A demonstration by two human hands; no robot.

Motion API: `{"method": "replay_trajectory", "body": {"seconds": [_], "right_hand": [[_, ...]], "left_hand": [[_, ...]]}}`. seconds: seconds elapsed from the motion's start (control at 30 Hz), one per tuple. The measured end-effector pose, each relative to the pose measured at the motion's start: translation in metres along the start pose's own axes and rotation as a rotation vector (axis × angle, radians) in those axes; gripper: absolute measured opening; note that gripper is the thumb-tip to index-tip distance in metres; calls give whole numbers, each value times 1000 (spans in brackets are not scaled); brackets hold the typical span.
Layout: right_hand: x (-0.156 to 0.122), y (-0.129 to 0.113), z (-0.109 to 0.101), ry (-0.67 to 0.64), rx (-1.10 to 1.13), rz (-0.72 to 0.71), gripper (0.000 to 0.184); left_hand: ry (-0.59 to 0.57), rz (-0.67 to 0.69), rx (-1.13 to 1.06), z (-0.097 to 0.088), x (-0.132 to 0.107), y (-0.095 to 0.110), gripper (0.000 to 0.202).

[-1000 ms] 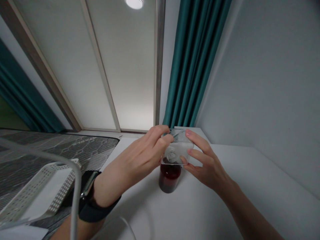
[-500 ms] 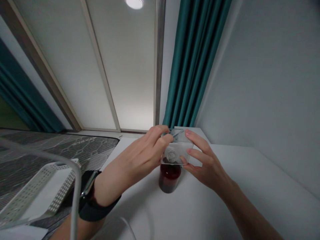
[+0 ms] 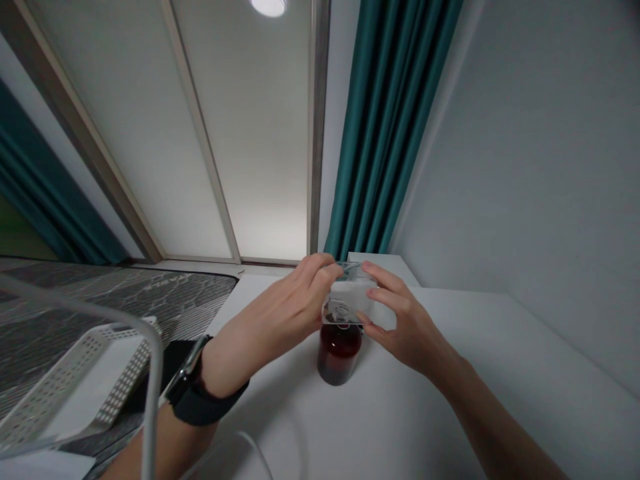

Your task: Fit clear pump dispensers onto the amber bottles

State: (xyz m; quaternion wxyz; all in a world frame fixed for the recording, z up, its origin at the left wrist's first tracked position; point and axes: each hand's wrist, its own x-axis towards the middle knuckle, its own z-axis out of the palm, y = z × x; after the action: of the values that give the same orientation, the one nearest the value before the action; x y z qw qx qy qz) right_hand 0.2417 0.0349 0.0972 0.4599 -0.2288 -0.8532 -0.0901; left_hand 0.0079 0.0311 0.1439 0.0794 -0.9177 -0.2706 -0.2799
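Between my hands is a clear plastic box point(image 3: 353, 293), see-through, with a round shape showing through its lower part. My left hand point(image 3: 287, 310), wearing a dark watch point(image 3: 193, 380) on the wrist, grips the box's left side with bent fingers. On the right side, the fingertips and thumb of my right hand point(image 3: 407, 317) pinch its edge. Just below the box, a dark red bottle point(image 3: 339, 357) stands upright on the white table point(image 3: 395, 413). The box hides the bottle's top, and I cannot tell whether the two touch.
A grey cable or tube point(image 3: 155, 387) arches across the lower left. Beyond it, a white perforated basket point(image 3: 55, 383) is by the patterned grey rug point(image 3: 190, 300). Teal curtains point(image 3: 390, 127) and frosted door panels point(image 3: 255, 147) stand behind, with a pale wall point(image 3: 540, 147) at right.
My hands and the clear box have shifted slightly left, and the box is turned a little. The dark red bottle has stayed in place.
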Motion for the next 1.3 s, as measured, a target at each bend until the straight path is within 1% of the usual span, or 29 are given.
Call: {"method": "replay_trajectory", "body": {"seconds": [0.13,0.33,0.6,0.8,0.87,1.03,1.07,1.13,1.2,1.3], "right_hand": [[-3,1,1,-36,33,42,56],[-8,2,2,-118,105,156,55],[-12,4,1,-171,121,221,61],[-14,-1,-1,-185,124,293,59],[-17,-5,0,-155,140,321,59],[-35,-13,5,12,144,409,55],[-39,-15,7,48,141,441,52],[-49,-18,14,77,128,509,43],[-59,-22,23,104,119,533,35],[-71,-30,38,174,118,533,24]], "left_hand": [[-34,-22,-24,1,0,0,48],[-80,-71,-98,2,0,1,53],[-110,-127,-151,4,0,0,58],[-117,-209,-232,5,0,0,62],[-121,-225,-266,5,0,0,61],[-86,-310,-350,9,-6,-6,65],[-74,-327,-381,9,-9,-8,67],[-62,-352,-463,8,-16,-10,72],[-53,-366,-541,4,-23,-12,73],[-51,-409,-625,-4,-36,-13,64]]}}
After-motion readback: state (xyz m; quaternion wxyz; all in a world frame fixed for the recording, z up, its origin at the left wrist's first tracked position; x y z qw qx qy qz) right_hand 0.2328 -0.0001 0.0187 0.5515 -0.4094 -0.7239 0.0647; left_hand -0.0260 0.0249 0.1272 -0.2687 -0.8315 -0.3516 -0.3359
